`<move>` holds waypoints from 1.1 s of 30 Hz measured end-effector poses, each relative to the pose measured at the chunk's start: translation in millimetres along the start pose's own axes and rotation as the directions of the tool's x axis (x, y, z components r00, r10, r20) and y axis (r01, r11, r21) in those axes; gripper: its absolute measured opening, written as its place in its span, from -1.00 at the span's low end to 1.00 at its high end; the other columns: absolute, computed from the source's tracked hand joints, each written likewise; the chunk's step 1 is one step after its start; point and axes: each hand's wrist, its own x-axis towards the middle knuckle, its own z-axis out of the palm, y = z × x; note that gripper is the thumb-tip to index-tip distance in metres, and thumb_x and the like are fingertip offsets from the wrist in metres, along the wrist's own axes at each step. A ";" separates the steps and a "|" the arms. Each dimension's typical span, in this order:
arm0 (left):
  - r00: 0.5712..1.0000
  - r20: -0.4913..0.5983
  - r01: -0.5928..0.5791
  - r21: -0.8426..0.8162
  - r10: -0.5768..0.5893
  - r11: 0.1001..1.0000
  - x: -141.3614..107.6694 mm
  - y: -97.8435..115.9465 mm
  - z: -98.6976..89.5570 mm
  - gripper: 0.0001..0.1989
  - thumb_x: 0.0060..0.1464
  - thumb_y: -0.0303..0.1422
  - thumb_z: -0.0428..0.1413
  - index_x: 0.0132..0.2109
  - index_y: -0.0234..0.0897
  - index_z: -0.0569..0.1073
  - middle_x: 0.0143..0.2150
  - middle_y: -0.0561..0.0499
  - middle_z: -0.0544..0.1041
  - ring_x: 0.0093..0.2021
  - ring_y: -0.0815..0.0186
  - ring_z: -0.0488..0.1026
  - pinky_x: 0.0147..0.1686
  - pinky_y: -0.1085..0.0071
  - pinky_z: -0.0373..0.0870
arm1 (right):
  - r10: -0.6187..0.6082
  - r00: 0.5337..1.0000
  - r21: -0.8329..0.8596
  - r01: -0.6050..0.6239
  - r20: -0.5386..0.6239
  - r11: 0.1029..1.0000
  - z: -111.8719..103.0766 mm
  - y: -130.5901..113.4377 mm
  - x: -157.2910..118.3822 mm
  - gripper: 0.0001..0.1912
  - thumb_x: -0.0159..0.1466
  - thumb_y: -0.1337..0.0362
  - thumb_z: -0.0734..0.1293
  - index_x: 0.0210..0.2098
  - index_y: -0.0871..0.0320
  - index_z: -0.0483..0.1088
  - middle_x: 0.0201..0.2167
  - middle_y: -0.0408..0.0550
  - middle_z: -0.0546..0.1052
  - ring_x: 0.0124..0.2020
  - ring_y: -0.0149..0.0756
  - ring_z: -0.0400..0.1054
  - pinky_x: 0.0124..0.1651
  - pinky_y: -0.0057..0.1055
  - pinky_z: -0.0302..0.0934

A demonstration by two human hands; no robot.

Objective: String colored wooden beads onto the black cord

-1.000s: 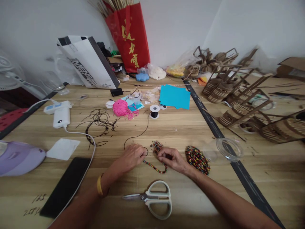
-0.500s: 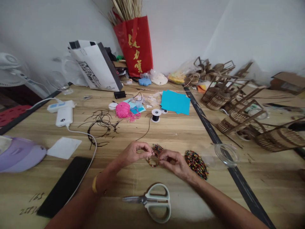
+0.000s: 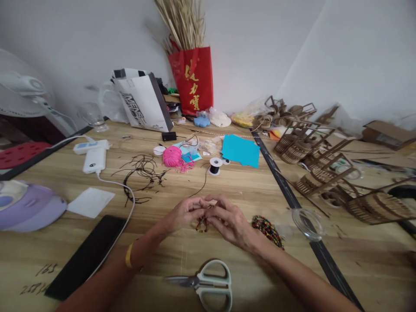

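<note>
My left hand (image 3: 185,215) and my right hand (image 3: 231,222) meet over the middle of the table, fingertips pinched together. A small looped string of colourful beads (image 3: 202,225) hangs just under the fingers, partly hidden by them. Both hands appear to grip its thin dark cord, though the exact hold is covered. Right of my right hand lies a coiled heap of multicoloured beads (image 3: 268,230). Scissors (image 3: 214,277) with pale green handles lie in front of the hands, blades pointing left. Beyond them stands a white spool of black cord (image 3: 215,167).
Pink yarn (image 3: 172,156), blue sheets (image 3: 241,151) and tangled black cords (image 3: 141,171) lie farther back. A black slab (image 3: 86,255) and white cable are at left. At right are a clear round lid (image 3: 307,224) and small brown baskets (image 3: 313,180).
My hands have come together, the right fingers moving left onto the left ones. The beaded loop sits farther left and is more covered. The camera view has tipped upward slightly.
</note>
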 end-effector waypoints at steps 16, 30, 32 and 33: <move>0.991 -0.105 0.074 -0.106 -0.085 0.992 -13.6 -25.4 -5.5 -0.59 -0.07 -0.06 0.20 -0.36 -0.39 0.39 -0.47 -0.03 0.55 -0.53 0.42 0.42 -0.49 0.50 0.32 | 0.098 0.995 0.098 -0.101 0.032 0.990 17.6 19.2 13.1 -0.81 0.35 0.28 0.19 -0.35 0.17 0.37 -0.45 -0.07 0.45 -0.38 -0.36 0.34 -0.29 -0.45 0.20; 0.966 -0.180 0.158 -0.160 -0.186 0.974 -23.7 -40.0 -9.5 -0.68 -0.11 -0.17 0.24 -0.38 -0.40 0.47 -0.48 0.02 0.52 -0.49 0.42 0.37 -0.46 0.51 0.21 | 0.117 0.993 0.121 -0.121 0.034 0.985 29.4 30.5 9.0 -0.82 0.34 0.28 0.21 -0.36 0.18 0.37 -0.41 -0.05 0.42 -0.35 -0.34 0.32 -0.28 -0.43 0.20; 0.969 -0.167 0.153 -0.181 -0.183 0.972 -25.2 -42.2 -9.7 -0.71 -0.06 -0.20 0.21 -0.34 -0.40 0.48 -0.44 -0.01 0.54 -0.46 0.41 0.38 -0.43 0.50 0.21 | 0.139 0.990 0.133 -0.142 0.029 0.981 30.2 31.3 8.7 -0.83 0.33 0.27 0.21 -0.36 0.18 0.37 -0.41 -0.05 0.41 -0.37 -0.34 0.31 -0.29 -0.43 0.20; 0.970 -0.160 0.152 -0.190 -0.183 0.970 -25.6 -43.3 -9.8 -0.71 -0.05 -0.21 0.21 -0.33 -0.40 0.48 -0.42 -0.02 0.55 -0.46 0.40 0.38 -0.42 0.49 0.22 | 0.148 0.989 0.139 -0.150 0.026 0.979 30.4 31.5 8.6 -0.83 0.33 0.27 0.22 -0.35 0.18 0.37 -0.42 -0.05 0.41 -0.38 -0.34 0.31 -0.29 -0.43 0.20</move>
